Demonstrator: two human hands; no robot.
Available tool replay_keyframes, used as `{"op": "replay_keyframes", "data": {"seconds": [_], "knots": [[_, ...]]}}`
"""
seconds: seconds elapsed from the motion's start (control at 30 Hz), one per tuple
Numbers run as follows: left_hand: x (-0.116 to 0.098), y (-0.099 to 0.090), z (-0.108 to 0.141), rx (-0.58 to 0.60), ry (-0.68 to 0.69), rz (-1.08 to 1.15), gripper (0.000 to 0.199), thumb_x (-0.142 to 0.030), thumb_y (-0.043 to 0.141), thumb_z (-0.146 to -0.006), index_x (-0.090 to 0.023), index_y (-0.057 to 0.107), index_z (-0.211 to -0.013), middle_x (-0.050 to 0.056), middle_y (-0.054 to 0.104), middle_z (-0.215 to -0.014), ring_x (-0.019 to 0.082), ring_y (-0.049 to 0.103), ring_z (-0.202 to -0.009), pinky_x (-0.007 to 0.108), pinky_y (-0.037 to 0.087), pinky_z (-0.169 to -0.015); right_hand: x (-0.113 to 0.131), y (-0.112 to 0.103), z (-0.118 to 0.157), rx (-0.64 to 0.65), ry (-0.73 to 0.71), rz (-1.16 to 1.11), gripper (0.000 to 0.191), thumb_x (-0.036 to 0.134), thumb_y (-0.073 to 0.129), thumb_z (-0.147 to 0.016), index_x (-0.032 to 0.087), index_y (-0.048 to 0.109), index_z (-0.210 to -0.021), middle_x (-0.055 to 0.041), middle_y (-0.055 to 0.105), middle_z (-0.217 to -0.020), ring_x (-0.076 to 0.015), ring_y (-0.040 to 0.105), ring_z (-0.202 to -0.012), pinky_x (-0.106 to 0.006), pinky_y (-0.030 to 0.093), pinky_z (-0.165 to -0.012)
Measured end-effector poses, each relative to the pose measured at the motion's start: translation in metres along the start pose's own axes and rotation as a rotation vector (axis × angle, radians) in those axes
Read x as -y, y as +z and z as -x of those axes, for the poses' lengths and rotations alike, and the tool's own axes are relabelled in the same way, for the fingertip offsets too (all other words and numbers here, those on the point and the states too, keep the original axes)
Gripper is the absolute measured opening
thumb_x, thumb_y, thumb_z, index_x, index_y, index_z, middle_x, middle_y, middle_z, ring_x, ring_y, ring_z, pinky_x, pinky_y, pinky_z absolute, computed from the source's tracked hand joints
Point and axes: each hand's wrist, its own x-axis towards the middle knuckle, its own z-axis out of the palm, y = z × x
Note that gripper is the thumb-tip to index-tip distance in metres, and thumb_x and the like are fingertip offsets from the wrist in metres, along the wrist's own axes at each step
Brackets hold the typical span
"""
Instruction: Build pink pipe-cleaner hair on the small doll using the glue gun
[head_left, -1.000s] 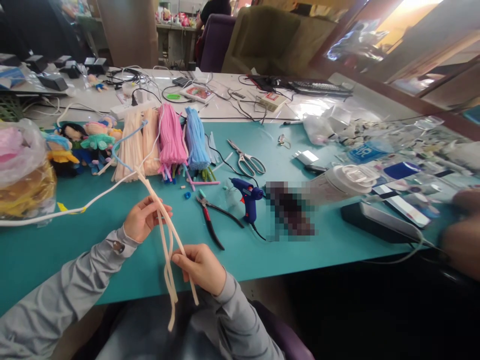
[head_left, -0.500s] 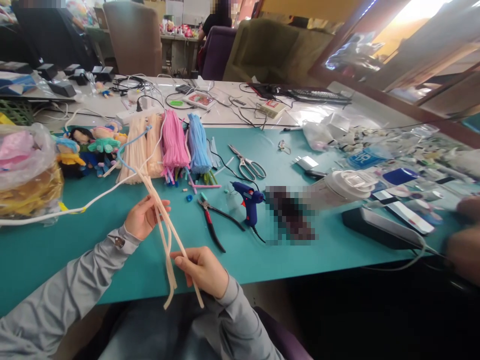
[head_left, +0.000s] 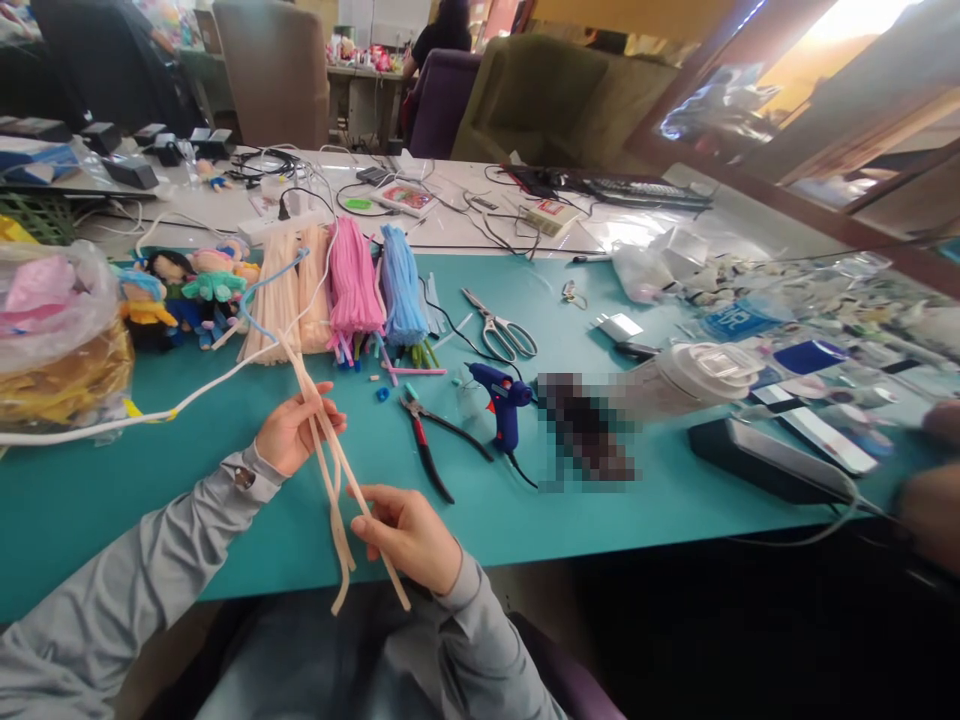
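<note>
Several long cream pipe cleaners [head_left: 337, 520] hang in a loose bunch over the front of the table. My left hand [head_left: 294, 430] is closed around their upper part, thumb on top. One strand, spread to the right of the others, is pinched by my right hand [head_left: 409, 535] between thumb and fingers. Just beyond stand bundles of pipe cleaners: cream [head_left: 276, 290], pink [head_left: 354, 280] and light blue [head_left: 403, 290]. A single blue pipe cleaner [head_left: 251, 305] curls over the cream bundle. Red-and-black cutting pliers [head_left: 424, 450] lie right of my hands, jaws pointing away.
A blue glue gun [head_left: 504, 405] and scissors [head_left: 504, 330] lie on the green mat [head_left: 600, 530]. Small dolls [head_left: 184, 290] and a plastic bag [head_left: 60, 320] are at left. A white lidded cup [head_left: 694, 375] and a dark device [head_left: 765, 460] stand at right. A white cable [head_left: 202, 385] crosses the left side.
The view has shifted slightly. My right hand still pinches the single strand, its fingers now a little farther from the other strands. My left hand keeps its hold.
</note>
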Motion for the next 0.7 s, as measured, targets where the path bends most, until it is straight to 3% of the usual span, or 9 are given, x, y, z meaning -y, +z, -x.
{"op": "replay_keyframes", "data": {"seconds": [0.1,0.17,0.3,0.4,0.53,0.7], "knots": [[0.000,0.000,-0.001,-0.005,0.006,0.012,0.012,-0.005,0.059,-0.083,-0.013,0.066,-0.087,0.000,0.068,-0.060,0.017,0.071,-0.057,0.030,0.060,-0.063,-0.004,0.000,0.004,-0.041,-0.031,-0.116,0.060,0.037,0.072,-0.075,0.013,0.057,-0.127,0.0083,0.051,-0.052,-0.0089,0.049,-0.048,-0.022,0.040,-0.052],[0.000,0.000,-0.002,-0.004,-0.002,0.023,0.010,-0.005,0.059,-0.083,-0.013,0.065,-0.086,0.000,0.068,-0.060,0.016,0.070,-0.056,0.029,0.060,-0.061,-0.008,0.000,0.010,-0.080,-0.045,-0.214,0.063,0.039,0.078,-0.070,0.015,0.057,-0.124,0.0085,0.052,-0.055,-0.0087,0.049,-0.051,-0.022,0.040,-0.053],[0.002,0.002,-0.002,-0.005,-0.018,0.039,0.012,-0.006,0.056,-0.085,-0.014,0.065,-0.084,-0.001,0.067,-0.058,0.015,0.070,-0.054,0.028,0.060,-0.059,-0.017,-0.003,0.026,-0.095,-0.082,-0.295,0.040,0.048,0.081,-0.068,0.017,0.062,-0.086,0.0065,0.049,-0.059,-0.0054,0.038,-0.049,-0.020,0.031,-0.049],[0.003,0.003,-0.004,0.001,-0.017,0.037,0.011,-0.008,0.055,-0.087,-0.013,0.064,-0.084,-0.001,0.067,-0.057,0.015,0.069,-0.053,0.028,0.060,-0.057,-0.021,-0.009,0.038,-0.072,-0.188,-0.214,0.041,0.054,0.077,-0.071,0.015,0.063,-0.070,0.0020,0.051,-0.064,-0.0063,0.037,-0.052,-0.022,0.028,-0.049],[0.005,0.002,-0.007,0.019,-0.022,0.025,0.012,-0.013,0.054,-0.089,-0.012,0.064,-0.082,0.001,0.066,-0.057,0.016,0.069,-0.051,0.028,0.059,-0.055,-0.025,-0.017,0.051,-0.045,-0.328,-0.078,0.039,0.051,0.077,-0.072,0.017,0.071,-0.089,-0.0022,0.056,-0.081,-0.0059,0.036,-0.054,-0.022,0.029,-0.049],[0.006,0.000,-0.009,0.057,-0.040,-0.018,0.013,-0.016,0.055,-0.090,-0.011,0.065,-0.082,0.002,0.066,-0.056,0.017,0.068,-0.050,0.028,0.057,-0.053,-0.032,-0.020,0.065,0.001,-0.370,0.042,0.044,0.029,0.076,-0.074,0.023,0.066,-0.116,-0.0092,0.059,-0.111,-0.0066,0.049,-0.056,-0.022,0.040,-0.051]]}}
